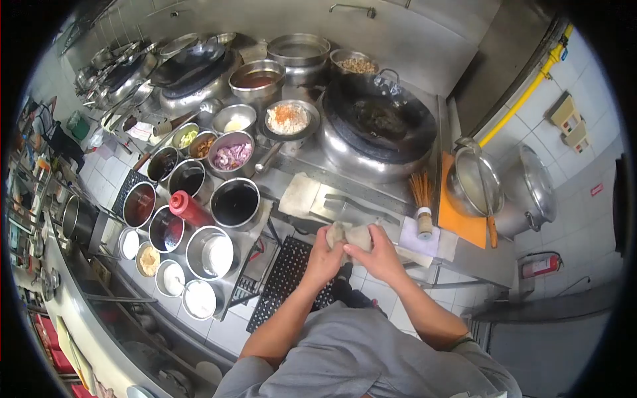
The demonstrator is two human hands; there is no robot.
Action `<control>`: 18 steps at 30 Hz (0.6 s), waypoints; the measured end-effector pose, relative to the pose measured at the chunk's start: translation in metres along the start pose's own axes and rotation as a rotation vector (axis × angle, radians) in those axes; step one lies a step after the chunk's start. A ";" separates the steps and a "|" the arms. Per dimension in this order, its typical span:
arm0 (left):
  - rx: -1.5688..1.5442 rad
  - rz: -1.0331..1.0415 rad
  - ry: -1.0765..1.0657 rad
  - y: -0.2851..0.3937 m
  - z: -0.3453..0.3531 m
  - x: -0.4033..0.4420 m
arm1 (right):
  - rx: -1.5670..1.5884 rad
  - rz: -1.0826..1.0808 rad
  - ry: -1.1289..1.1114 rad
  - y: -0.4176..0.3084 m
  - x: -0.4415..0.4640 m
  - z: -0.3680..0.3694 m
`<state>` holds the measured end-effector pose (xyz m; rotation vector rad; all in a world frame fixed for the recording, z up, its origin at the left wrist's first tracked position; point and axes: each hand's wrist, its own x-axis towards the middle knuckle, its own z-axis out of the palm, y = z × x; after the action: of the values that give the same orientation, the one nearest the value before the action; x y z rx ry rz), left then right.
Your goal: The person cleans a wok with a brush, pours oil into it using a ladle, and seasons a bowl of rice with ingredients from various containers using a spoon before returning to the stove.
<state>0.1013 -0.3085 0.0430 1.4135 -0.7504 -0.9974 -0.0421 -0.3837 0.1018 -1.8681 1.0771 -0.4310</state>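
Both my hands are closed on a pale, crumpled cloth (359,236) in front of my body, above the stove's front edge. My left hand (323,257) grips its left side. On the right side, my right hand (379,254) holds it with the thumb across the front. Just beyond the cloth lies a flat metal piece (358,209) on the counter edge. A folded beige cloth (302,195) rests to the left of it. The large black wok (378,119) sits on its burner farther back, with a little dark liquid inside.
Left stand bowls of sauces and powders, with a red squeeze bottle (190,207) among them. A bamboo brush (423,205) stands right of my hands, near a strainer (474,179). Chopped onion fills one bowl (232,152). A person (50,129) is at the far left.
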 end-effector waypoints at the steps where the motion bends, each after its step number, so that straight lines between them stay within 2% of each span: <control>1: 0.089 0.041 0.049 -0.002 0.001 0.001 | 0.045 0.018 -0.017 -0.007 0.001 -0.005; 2: 0.080 0.035 0.029 -0.002 0.001 0.001 | 0.090 0.032 -0.032 -0.012 0.002 -0.010; 3: 0.073 0.029 0.006 -0.002 0.000 0.000 | 0.492 0.097 -0.126 -0.001 0.004 -0.005; 7: 0.139 0.086 -0.014 -0.008 0.003 -0.003 | 0.843 0.173 -0.218 0.009 -0.002 -0.002; 10: -0.088 0.033 -0.058 -0.019 0.005 -0.001 | 0.628 0.157 -0.223 0.012 -0.001 -0.003; 11: -0.174 -0.128 -0.102 -0.022 0.002 0.002 | 0.525 0.177 -0.221 0.021 0.000 0.002; 14: -0.462 -0.216 -0.227 -0.036 -0.007 -0.004 | 0.590 0.102 -0.442 0.026 -0.001 0.010; 15: -0.449 -0.254 -0.257 -0.025 -0.008 -0.007 | 0.547 0.054 -0.589 0.026 0.001 0.002; 18: -0.449 -0.366 -0.385 -0.009 -0.011 -0.015 | 0.618 0.095 -0.838 0.040 0.012 -0.015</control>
<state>0.1037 -0.2898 0.0355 0.9898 -0.4993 -1.6418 -0.0653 -0.4093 0.0748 -1.2268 0.3850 0.0930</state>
